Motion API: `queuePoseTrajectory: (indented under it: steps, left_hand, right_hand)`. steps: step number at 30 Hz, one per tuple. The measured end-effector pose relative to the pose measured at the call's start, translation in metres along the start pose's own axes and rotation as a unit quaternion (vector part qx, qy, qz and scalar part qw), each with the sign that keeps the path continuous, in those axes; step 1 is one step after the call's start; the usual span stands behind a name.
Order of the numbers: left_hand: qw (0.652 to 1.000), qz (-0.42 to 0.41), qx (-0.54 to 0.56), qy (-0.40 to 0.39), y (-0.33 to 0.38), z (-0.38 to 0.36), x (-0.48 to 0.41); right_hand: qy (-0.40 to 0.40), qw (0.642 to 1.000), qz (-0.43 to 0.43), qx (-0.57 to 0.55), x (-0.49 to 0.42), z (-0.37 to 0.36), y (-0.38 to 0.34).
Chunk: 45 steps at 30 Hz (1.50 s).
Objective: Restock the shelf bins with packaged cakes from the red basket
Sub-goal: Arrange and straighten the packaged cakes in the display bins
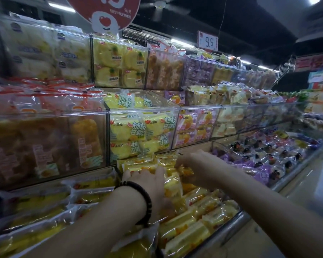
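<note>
Gripping from above, the left hand (pixel 149 181), with a black bead bracelet (pixel 138 200) on its wrist, curls its fingers over a clear-wrapped yellow cake pack (pixel 172 185). The pack stands on edge among its fellows, its long axis running from the shelf front toward the back. The right hand (pixel 192 164) lies just beyond, fingers bent down onto the neighbouring yellow packs (pixel 184 171); whether it pinches one I cannot tell.

Both hands work in the bottom shelf bin (pixel 119 175). It is packed with oblong yellow cakes (pixel 186 233) in rows, long sides touching and ends toward the metal front rail (pixel 237 220). Room is tight: the clear acrylic bin (pixel 108 138) of the tier above overhangs just over the knuckles. That bin holds yellow packs with green lettering (pixel 138 135), stacked to its rim. To the right, past a clear divider (pixel 220 146), the same low shelf carries purple-wrapped packs (pixel 259 168) lying loose and flat.
</note>
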<state>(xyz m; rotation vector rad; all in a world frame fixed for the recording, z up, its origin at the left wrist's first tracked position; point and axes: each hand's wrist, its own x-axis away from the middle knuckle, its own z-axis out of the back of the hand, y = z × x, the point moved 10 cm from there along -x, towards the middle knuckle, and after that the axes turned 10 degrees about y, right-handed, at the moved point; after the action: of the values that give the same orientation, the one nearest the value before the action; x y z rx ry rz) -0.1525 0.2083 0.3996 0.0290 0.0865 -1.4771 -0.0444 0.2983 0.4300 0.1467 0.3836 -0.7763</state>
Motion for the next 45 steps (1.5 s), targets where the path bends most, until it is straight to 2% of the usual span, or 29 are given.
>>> queuePoseTrajectory:
  steps: [2, 5, 7, 9, 11, 16, 18, 22, 27, 32, 38, 41, 43, 45]
  left_hand:
    - [0.999, -0.006, 0.049, -0.007, -0.004, 0.007, -0.001]
    - [0.985, -0.008, 0.169, 0.018, -0.022, 0.035, -0.006]
    - [0.989, -0.011, 0.143, 0.03, -0.042, 0.047, -0.009]
    - [0.996, -0.023, 0.089, -0.011, -0.05, 0.04, -0.008]
    - [0.997, -0.029, 0.069, -0.033, -0.05, 0.03, -0.009]
    - [0.997, -0.021, 0.068, 0.032, -0.046, 0.04, -0.014]
    - [0.992, -0.001, 0.091, 0.081, -0.048, 0.053, -0.014]
    - [0.975, 0.037, 0.101, 0.197, -0.062, 0.084, -0.012]
    - [0.981, 0.06, 0.084, 0.164, -0.077, 0.072, -0.012]
    - [0.972, 0.057, 0.133, 0.185, -0.071, 0.067, -0.016]
    - [0.962, 0.052, 0.16, 0.217, -0.062, 0.061, -0.013]
    - [0.964, 0.052, 0.153, 0.213, -0.063, 0.057, -0.014]
    - [0.969, 0.045, 0.139, 0.197, -0.061, 0.05, -0.016]
    - [0.977, 0.032, 0.117, 0.177, -0.056, 0.042, -0.02]
  right_hand:
    - [0.003, 1.0, -0.005, -0.009, -0.001, 0.002, -0.003]
    - [0.054, 0.999, -0.004, 0.004, -0.009, 0.023, -0.01]
    - [0.066, 0.997, 0.014, -0.041, -0.016, 0.031, -0.022]
    - [0.026, 0.994, 0.031, -0.103, -0.023, 0.025, -0.033]
    - [-0.018, 0.994, 0.053, -0.098, -0.03, 0.015, -0.04]
    - [-0.091, 0.992, 0.084, -0.024, -0.043, -0.003, -0.042]
    - [-0.108, 0.99, 0.085, -0.02, -0.045, -0.002, -0.042]
    - [-0.052, 0.99, 0.081, -0.099, -0.05, 0.015, -0.052]
    - [-0.022, 0.993, 0.057, -0.099, -0.053, 0.005, -0.06]
    - [0.038, 0.993, 0.058, -0.091, -0.052, 0.009, -0.062]
    - [0.078, 0.994, 0.012, -0.07, -0.051, 0.007, -0.047]
    - [0.048, 0.997, 0.012, -0.061, -0.051, 0.002, -0.048]
    - [0.009, 0.994, -0.002, -0.108, -0.048, 0.003, -0.044]
    - [0.028, 0.983, -0.053, -0.175, -0.044, 0.015, -0.025]
